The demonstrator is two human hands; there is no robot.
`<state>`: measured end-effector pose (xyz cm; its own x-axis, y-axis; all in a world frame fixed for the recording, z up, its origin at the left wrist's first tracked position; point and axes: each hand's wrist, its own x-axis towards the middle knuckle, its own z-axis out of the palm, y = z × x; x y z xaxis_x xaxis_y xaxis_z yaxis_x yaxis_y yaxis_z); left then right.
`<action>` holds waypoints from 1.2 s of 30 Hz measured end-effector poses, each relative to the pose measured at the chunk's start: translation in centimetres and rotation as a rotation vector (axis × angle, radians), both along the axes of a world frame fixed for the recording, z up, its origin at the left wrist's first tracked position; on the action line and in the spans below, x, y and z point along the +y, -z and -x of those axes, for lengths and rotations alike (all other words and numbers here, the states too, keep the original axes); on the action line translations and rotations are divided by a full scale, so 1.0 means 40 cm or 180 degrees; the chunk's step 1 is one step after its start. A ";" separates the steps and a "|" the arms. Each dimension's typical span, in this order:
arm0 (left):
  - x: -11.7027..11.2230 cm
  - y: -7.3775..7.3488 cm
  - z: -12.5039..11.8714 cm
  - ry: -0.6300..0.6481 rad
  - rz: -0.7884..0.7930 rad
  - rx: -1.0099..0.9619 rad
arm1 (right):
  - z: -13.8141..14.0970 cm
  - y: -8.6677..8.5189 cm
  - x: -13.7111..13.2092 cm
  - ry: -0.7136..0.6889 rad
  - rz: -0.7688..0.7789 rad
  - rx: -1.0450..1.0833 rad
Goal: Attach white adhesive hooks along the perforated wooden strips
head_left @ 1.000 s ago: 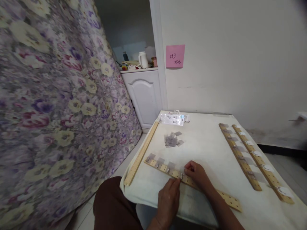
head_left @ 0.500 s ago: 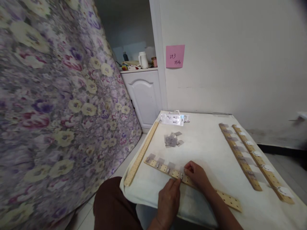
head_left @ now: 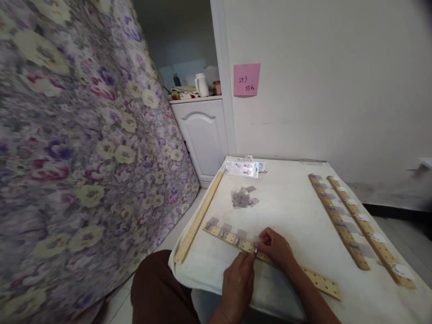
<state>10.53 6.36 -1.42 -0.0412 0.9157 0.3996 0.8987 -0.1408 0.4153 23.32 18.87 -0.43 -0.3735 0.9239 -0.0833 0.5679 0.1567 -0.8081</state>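
Pale cloth drapes the counter, which stands by a white wall bearing a pink note. At the near side lies a narrow wooden strip with holes along it, set aslant, and on it sits a small metal clip, where both hands meet. The right hand appears to pinch this clip between thumb and fingertips. The left hand has its fingertips at the strip's near edge, just beside the clip; I cannot tell whether it grips anything.

Counting this clip, 4 pieces stand along the left part of the strip. Beyond the right hand, the strip's far right end shows only bare holes, so I judge this row about half filled; the forearm hides some of it. How firmly the 4th piece is seated is too small to tell.

Farther out, a loose pile of similar clear-and-metal pieces remains unused, with clear packaging behind it. At the left edge lies 1 perforated strip without clips. At the right, 2 more strips each carry about 6 pieces and look mostly filled.
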 end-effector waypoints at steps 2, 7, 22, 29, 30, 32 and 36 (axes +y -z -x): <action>0.000 -0.003 0.000 -0.0009 0.0027 0.0003 | 0.001 -0.003 0.003 0.0000 0.0052 0.0001; 0.002 -0.008 0.000 0.0017 -0.0117 0.0007 | 0.003 -0.012 0.007 -0.0068 0.0166 0.0118; -0.006 0.027 0.011 -0.0007 -0.0107 0.0083 | -0.021 0.022 0.049 -0.0088 0.0348 0.0836; 0.003 0.067 0.025 -0.0014 -0.0372 0.0252 | 0.080 -0.034 0.183 0.0230 -0.0325 0.0440; 0.005 0.076 0.027 0.0004 -0.0363 0.0287 | 0.106 -0.039 0.201 0.0259 -0.0406 0.0337; 0.008 0.097 0.029 0.0053 -0.0293 0.0373 | 0.158 -0.041 0.234 0.0303 -0.0527 0.0097; 0.013 0.135 0.020 -0.0213 -0.0117 0.0563 | 0.236 -0.030 0.279 0.0308 -0.0540 -0.0211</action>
<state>9.74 6.89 -6.82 -0.0275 0.8980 0.4392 0.9651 -0.0905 0.2456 13.88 30.05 0.78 -0.2812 0.9581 0.0550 0.6379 0.2294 -0.7351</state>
